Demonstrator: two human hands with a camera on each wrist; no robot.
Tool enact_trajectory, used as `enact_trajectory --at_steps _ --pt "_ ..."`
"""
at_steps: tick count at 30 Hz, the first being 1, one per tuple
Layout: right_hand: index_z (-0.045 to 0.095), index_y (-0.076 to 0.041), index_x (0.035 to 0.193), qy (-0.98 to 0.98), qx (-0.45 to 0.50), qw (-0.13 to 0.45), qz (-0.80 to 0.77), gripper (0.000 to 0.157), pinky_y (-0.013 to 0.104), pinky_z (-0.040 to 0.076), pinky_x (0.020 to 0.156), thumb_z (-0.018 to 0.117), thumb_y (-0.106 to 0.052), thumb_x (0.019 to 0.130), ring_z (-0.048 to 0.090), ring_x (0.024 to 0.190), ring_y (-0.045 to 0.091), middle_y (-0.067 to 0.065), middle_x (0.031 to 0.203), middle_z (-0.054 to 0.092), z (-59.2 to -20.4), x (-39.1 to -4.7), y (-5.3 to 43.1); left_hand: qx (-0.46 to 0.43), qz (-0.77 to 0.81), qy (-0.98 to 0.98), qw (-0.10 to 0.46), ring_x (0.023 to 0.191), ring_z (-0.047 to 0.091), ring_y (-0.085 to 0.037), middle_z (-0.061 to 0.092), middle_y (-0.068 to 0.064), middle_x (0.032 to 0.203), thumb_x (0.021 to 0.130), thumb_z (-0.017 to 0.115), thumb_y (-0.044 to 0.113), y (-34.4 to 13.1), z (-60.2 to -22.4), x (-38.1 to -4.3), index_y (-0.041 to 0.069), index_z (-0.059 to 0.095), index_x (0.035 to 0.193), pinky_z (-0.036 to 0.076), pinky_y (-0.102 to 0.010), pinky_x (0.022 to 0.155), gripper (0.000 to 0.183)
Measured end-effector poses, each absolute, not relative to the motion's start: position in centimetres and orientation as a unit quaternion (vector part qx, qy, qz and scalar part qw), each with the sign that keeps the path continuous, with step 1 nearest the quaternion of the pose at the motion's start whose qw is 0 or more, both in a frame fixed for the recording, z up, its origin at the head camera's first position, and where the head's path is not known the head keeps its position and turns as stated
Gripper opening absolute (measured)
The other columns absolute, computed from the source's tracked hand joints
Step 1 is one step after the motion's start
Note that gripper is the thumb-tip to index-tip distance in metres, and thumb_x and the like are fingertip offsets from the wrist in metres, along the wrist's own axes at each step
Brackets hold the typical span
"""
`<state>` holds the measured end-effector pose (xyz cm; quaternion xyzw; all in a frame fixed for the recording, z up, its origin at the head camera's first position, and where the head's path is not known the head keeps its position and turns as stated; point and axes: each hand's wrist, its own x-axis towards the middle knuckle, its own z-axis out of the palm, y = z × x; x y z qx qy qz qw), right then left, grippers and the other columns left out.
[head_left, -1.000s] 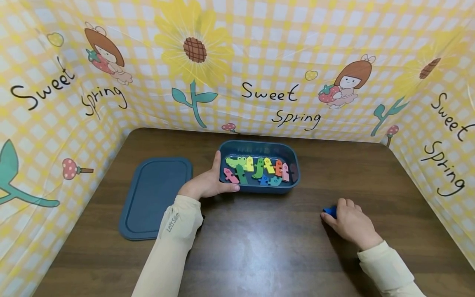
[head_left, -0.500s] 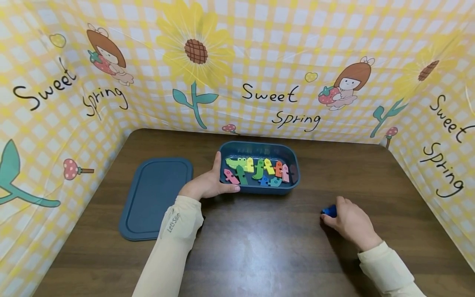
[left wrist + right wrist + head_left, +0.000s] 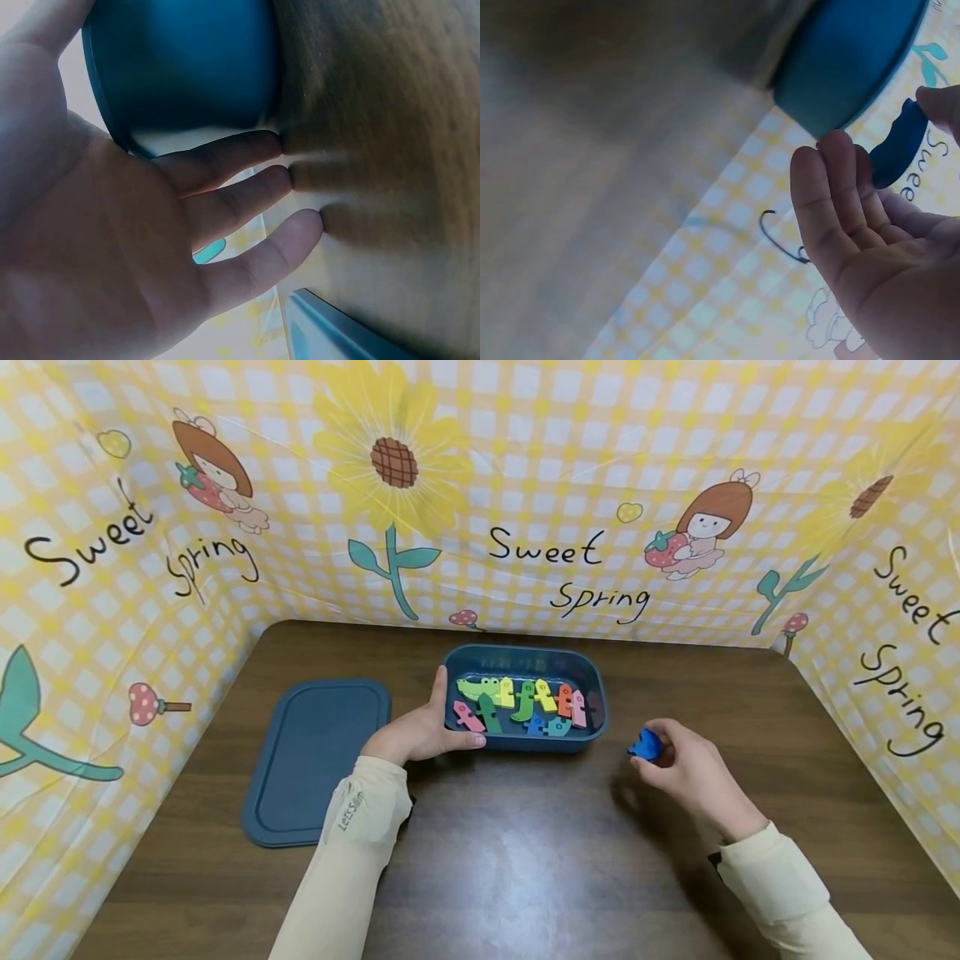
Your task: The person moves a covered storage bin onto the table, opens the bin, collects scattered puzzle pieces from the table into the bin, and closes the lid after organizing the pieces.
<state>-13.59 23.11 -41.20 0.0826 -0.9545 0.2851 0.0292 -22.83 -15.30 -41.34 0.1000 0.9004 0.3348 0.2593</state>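
Note:
In the head view, my left hand [image 3: 415,732] rests against the near-left corner of a dark blue box [image 3: 536,744], thumb along its front wall and index finger along its left end. Its other fingers stretch loosely to the tabletop in the left wrist view. Right of the box, my right hand [image 3: 696,774] pinches a small blue puzzle piece [image 3: 646,745] between thumb and fingers, above the table. That piece has a wavy edge in the right wrist view. Inside the box lie several coloured puzzle pieces, among them a green crocodile head [image 3: 472,689] and a pink piece [image 3: 468,717].
A dark blue lid [image 3: 318,752] lies flat on the brown wooden table [image 3: 540,860], left of the box and partly behind the left forearm. A yellow checked cloth [image 3: 555,468] with printed flowers and lettering encloses the back and sides.
My right hand has lifted the blue piece off the table and carried it up and left, closer to the box. The left hand and the box have stayed in place.

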Motion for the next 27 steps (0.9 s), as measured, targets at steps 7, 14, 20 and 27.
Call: enact_trajectory --at_steps 7,14,20,27 --pt "0.054 -0.001 0.132 -0.941 0.104 0.041 0.319 0.052 0.034 0.054 0.07 0.078 -0.023 0.091 0.062 0.083 0.021 0.008 0.102 0.064 -40.1 -15.5 20.8 0.096 0.343 0.897 0.261 0.082 0.068 -0.024 0.038 -0.026 0.155 0.085 0.071 0.064 -15.5 -41.4 -22.7 0.03 -0.032 0.154 0.05 -0.038 0.073 0.129" --pt "0.056 -0.001 0.13 -0.931 0.132 0.064 0.335 0.05 0.033 0.053 0.07 0.079 -0.023 0.091 0.06 0.083 0.023 0.009 0.102 0.063 -39.1 -17.3 18.4 0.099 0.347 0.896 0.257 0.083 0.068 -0.024 0.037 -0.024 0.156 0.083 0.072 0.066 -15.3 -41.2 -22.7 0.028 -0.031 0.155 0.049 -0.038 0.072 0.131" --pt "0.054 -0.001 0.134 -0.928 0.145 0.043 0.34 0.054 0.038 0.053 0.074 0.077 -0.026 0.092 0.06 0.087 0.024 0.009 0.107 0.063 -38.3 -18.6 16.6 0.099 0.347 0.897 0.257 0.084 0.068 -0.024 0.036 -0.022 0.157 0.082 0.073 0.067 -15.3 -41.1 -22.7 0.029 -0.031 0.155 0.049 -0.038 0.072 0.132" --pt "0.053 -0.002 0.133 -0.921 0.165 0.056 0.349 0.053 0.037 0.054 0.066 0.079 -0.018 0.09 0.061 0.082 0.023 0.009 0.099 0.062 -37.1 -20.1 14.8 0.092 0.357 0.891 0.263 0.071 0.069 -0.024 0.041 -0.025 0.153 0.083 0.073 0.065 -15.4 -41.1 -22.8 0.031 -0.032 0.154 0.047 -0.036 0.063 0.131"
